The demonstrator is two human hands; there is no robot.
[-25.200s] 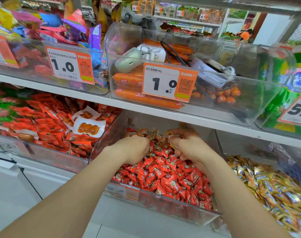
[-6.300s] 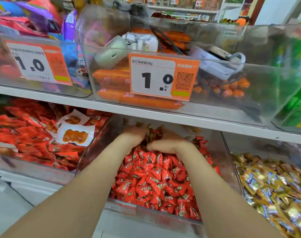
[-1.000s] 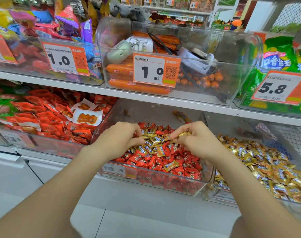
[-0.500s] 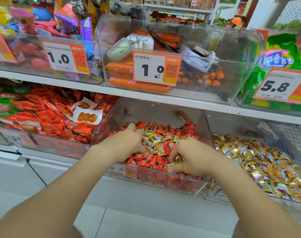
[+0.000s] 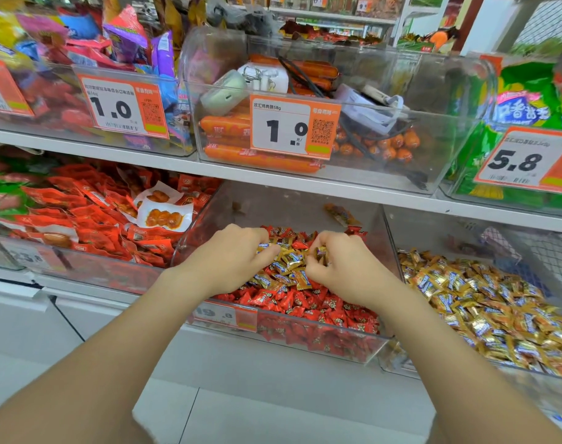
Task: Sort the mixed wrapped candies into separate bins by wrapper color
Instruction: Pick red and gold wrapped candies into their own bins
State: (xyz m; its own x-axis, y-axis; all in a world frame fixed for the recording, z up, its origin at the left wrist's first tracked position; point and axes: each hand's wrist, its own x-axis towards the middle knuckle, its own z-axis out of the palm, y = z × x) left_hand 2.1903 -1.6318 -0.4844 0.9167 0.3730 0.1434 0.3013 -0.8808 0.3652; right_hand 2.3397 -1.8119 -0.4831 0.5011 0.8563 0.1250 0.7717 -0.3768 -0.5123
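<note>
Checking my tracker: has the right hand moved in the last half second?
Yes. The right hand has drawn back from the bin's front wall, deeper toward the gold candies mid-bin.

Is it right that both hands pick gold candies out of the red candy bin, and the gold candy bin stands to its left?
Not quite. In the head view both hands, left hand and right hand, do pick gold candies from the red candy bin, but the gold candy bin stands to its right, not its left.
</note>
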